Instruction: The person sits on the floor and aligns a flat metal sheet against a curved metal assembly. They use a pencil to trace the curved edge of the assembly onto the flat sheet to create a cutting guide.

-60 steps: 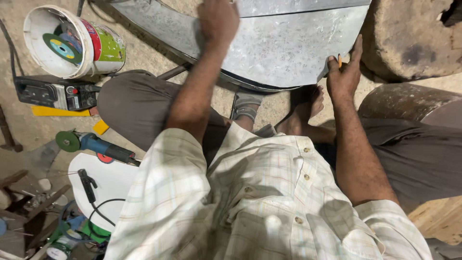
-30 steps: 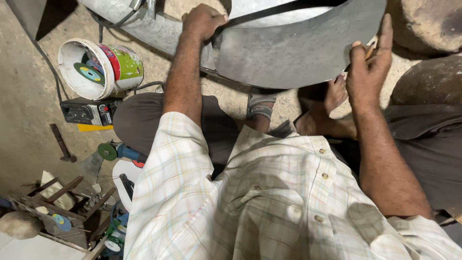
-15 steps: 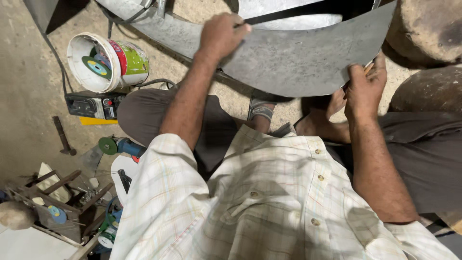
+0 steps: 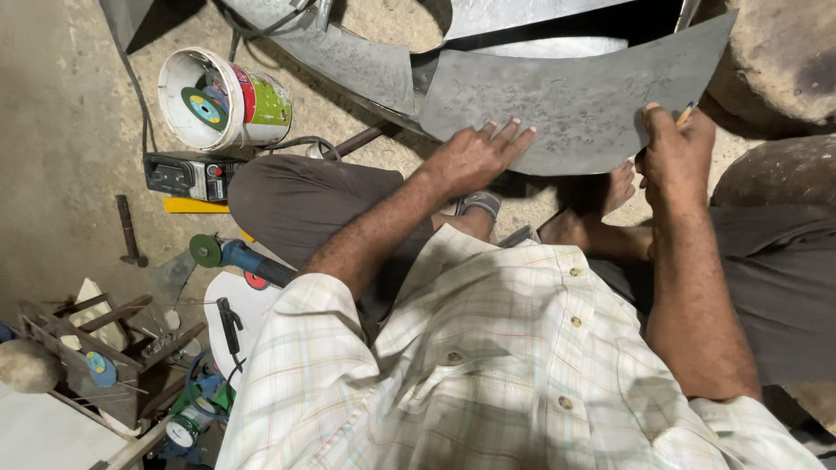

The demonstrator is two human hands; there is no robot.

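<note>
You hold a curved grey metal sheet (image 4: pixel 566 109) out in front of your knees, its long axis running left to right across your body, the right end tilted higher. Your left hand (image 4: pixel 475 157) lies flat on its lower edge, fingers spread, pressing and not closing. Your right hand (image 4: pixel 675 144) is nearer the far end, its grip clamped on the sheet's right edge with a pencil (image 4: pixel 686 111) tucked between the fingers. On the floor to your left a white bucket (image 4: pixel 222 96) lies on its side holding a grinding disc (image 4: pixel 205 109); below it lies a blue angle grinder (image 4: pixel 239 257)
</note>
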